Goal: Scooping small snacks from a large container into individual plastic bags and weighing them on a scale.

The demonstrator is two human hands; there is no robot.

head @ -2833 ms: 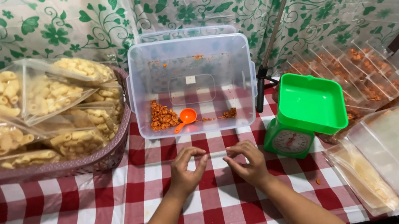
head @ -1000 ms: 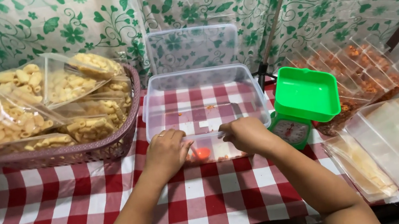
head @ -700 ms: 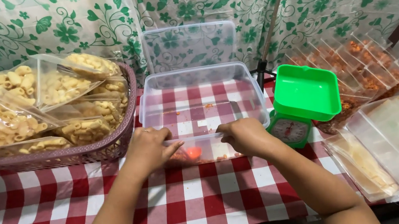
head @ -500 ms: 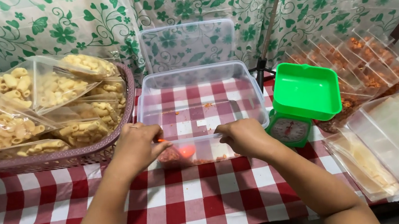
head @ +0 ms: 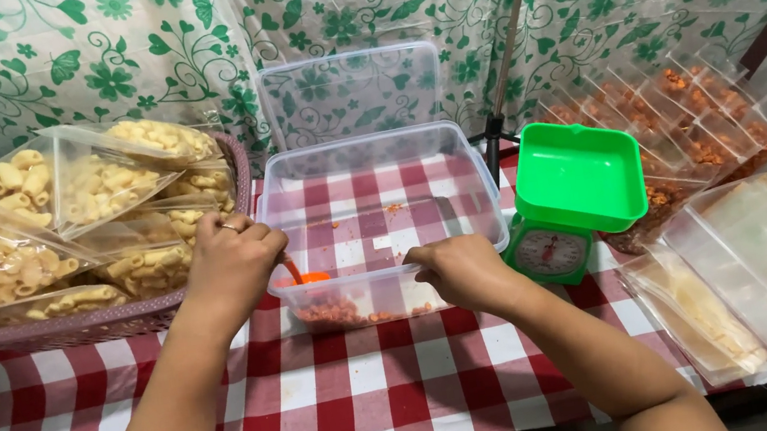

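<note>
The left hand [head: 234, 265] gripped an orange scoop [head: 305, 277] inside the clear tub [head: 375, 147]; the right hand [head: 458, 270] clasped its near rim, spiced snacks [head: 337, 312] lying between them.

Hands at a clear plastic tub on a checked table

The left hand [head: 234, 265] holds an orange scoop [head: 305, 277] over reddish snack pieces [head: 337, 312] inside the clear tub [head: 373, 153]; the right hand [head: 460, 270] grips the tub's near rim, beside a green scale [head: 567, 196].
</note>
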